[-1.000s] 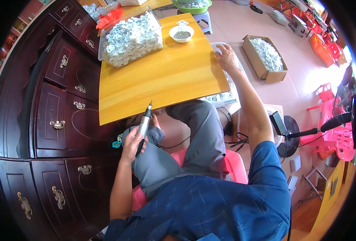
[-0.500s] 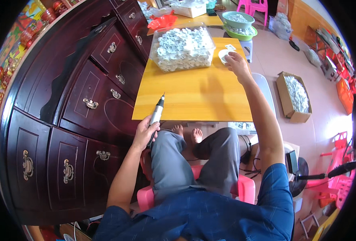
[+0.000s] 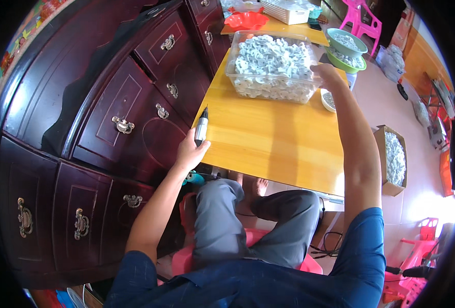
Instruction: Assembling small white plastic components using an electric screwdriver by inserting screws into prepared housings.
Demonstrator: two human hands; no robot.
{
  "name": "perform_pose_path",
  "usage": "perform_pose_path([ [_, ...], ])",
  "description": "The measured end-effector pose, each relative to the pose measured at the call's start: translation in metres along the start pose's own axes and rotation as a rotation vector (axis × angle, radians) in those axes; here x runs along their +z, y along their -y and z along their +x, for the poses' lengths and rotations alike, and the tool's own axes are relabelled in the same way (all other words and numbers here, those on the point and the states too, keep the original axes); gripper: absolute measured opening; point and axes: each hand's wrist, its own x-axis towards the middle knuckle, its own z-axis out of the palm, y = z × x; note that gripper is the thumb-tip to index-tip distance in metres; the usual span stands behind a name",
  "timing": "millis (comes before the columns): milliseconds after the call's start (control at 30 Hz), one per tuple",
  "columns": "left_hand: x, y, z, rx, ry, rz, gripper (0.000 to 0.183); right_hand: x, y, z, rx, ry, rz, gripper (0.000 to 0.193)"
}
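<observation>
In my left hand [image 3: 189, 150], fingers wrap round a slim silver-and-black electric screwdriver [image 3: 202, 126], its thin tip pointing up and away over the left edge of the yellow table [image 3: 258, 138]. My right hand [image 3: 328, 76] is stretched out to the right side of a clear plastic bin [image 3: 232, 77], close against its rim. Its fingers are partly hidden, so I cannot tell whether they grip anything. Heaped in the bin are many small white plastic parts [image 3: 273, 56]. Below my right wrist stands a small white bowl [image 3: 328, 101] with small greyish pieces in it.
Dark wooden drawers [image 3: 120, 108] line the left side. Beyond the table are a red scalloped dish [image 3: 246, 21], a white basket [image 3: 289, 14] and stacked basins [image 3: 348, 43] of white parts. A cardboard box [image 3: 380, 146] of similar parts stands on the floor at right.
My right hand has moved from above the small white bowl to the right side of the bin. The view has turned left. My left hand still holds the screwdriver.
</observation>
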Motion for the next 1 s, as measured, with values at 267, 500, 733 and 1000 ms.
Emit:
perform_pose_path([
  [267,0.011,0.010,0.032,-0.001,-0.062,0.239,0.062,0.007,-0.042,0.042,-0.255,-0.035,-0.489,0.028],
  [500,0.017,-0.003,0.064,0.054,-0.021,0.229,0.061,-0.005,-0.066,0.067,-0.468,-0.219,-0.968,0.014],
  [733,0.006,-0.014,0.109,-0.014,0.000,-0.057,0.054,0.014,-0.062,-0.004,-0.442,-0.241,-0.577,0.029],
  [1000,0.017,-0.105,0.176,0.165,-0.243,-0.339,0.080,0.032,-0.070,-0.061,-0.572,-0.424,-0.355,0.025],
])
